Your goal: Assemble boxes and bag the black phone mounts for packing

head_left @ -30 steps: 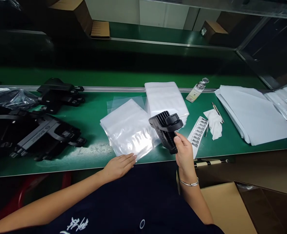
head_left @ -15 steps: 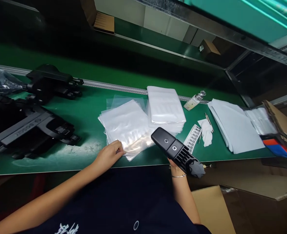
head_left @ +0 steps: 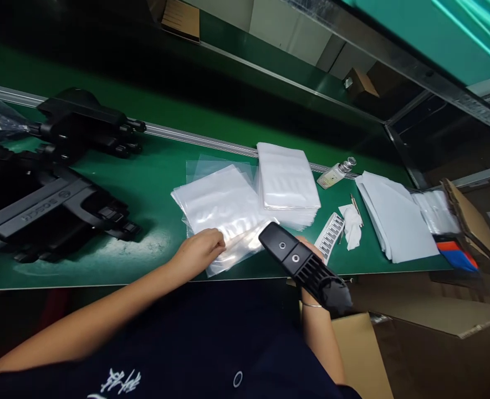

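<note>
My left hand (head_left: 201,249) is closed in a pinch on the near edge of the top transparent plastic bag (head_left: 239,252), which lies on a loose pile of bags (head_left: 224,199). In my right hand (head_left: 311,249) is a black plastic part (head_left: 305,267) with two round metal fasteners, a ribbed section and a rounded end. It is tilted over the bench's front edge, its upper tip by the bag's right side; most of my right fingers are hidden behind it. A neat stack of bags (head_left: 289,177) stands right behind the pile.
Black assemblies (head_left: 57,208) lie on the green bench's left side. To the right are a small bottle (head_left: 336,173), a label sheet (head_left: 331,235), a crumpled white tissue (head_left: 353,228) and white sheets (head_left: 394,216). An open cardboard box (head_left: 363,354) stands below the front edge.
My left hand has moved right and slightly up, drawing the top bag's near edge along. My right hand has shifted around the black part, fingers now showing above it. The view has shifted slightly.
</note>
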`<action>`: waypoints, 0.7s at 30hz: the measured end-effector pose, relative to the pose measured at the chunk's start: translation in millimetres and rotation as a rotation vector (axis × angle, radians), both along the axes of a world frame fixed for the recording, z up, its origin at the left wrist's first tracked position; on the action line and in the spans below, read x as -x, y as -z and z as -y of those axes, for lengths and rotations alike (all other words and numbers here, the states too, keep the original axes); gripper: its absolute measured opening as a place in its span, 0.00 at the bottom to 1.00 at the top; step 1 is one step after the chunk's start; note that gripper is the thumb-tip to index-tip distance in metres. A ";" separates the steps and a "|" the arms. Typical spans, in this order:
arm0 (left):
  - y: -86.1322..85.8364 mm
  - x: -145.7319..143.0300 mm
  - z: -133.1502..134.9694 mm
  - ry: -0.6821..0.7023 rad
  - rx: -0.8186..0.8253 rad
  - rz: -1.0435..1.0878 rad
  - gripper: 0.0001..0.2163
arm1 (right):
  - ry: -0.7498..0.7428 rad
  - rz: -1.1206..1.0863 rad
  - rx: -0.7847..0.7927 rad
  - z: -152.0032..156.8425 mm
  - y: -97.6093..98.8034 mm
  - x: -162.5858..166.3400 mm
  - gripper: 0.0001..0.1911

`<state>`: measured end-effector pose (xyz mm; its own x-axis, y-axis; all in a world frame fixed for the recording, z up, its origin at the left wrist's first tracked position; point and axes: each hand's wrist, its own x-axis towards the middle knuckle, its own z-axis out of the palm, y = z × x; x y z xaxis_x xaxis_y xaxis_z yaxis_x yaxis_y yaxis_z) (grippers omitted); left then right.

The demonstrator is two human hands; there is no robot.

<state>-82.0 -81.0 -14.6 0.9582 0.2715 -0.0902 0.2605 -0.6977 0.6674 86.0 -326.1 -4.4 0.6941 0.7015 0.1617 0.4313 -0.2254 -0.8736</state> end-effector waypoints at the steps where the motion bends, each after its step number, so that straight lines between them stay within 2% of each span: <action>1: 0.0 -3.8 3.4 -0.001 -0.007 0.011 0.06 | -0.051 -0.044 -0.034 0.1 -7.0 -0.2 0.22; 3: 0.6 -10.4 10.0 0.007 0.002 0.015 0.06 | -0.178 -0.125 -0.040 -1.7 -19.5 0.4 0.19; 5: 1.6 -13.5 14.6 -0.003 0.035 0.016 0.06 | -0.256 -0.141 0.050 -5.0 -26.4 2.6 0.17; 10: 1.6 -9.7 14.7 -0.117 0.200 0.055 0.06 | -0.151 -0.009 0.194 -3.0 -18.8 7.4 0.18; 14: -1.5 -11.4 9.9 -0.185 0.313 -0.013 0.05 | -0.137 0.067 0.246 7.1 -15.5 6.7 0.19; 16: -4.4 -12.9 10.4 -0.159 0.244 -0.005 0.05 | -0.148 0.071 0.245 8.5 -17.1 5.8 0.19; 19: -10.7 -10.2 16.2 -0.036 0.031 0.120 0.08 | -0.161 0.041 0.231 4.5 -17.4 6.0 0.18; 21: -15.4 -5.1 20.7 0.002 -0.039 0.178 0.08 | -0.102 0.028 0.233 0.1 -14.5 8.0 0.18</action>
<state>-77.0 -101.7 0.8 0.9587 0.2693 0.0915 0.1391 -0.7245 0.6750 77.9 -326.3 10.1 0.6152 0.7884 0.0055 0.4852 -0.3731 -0.7908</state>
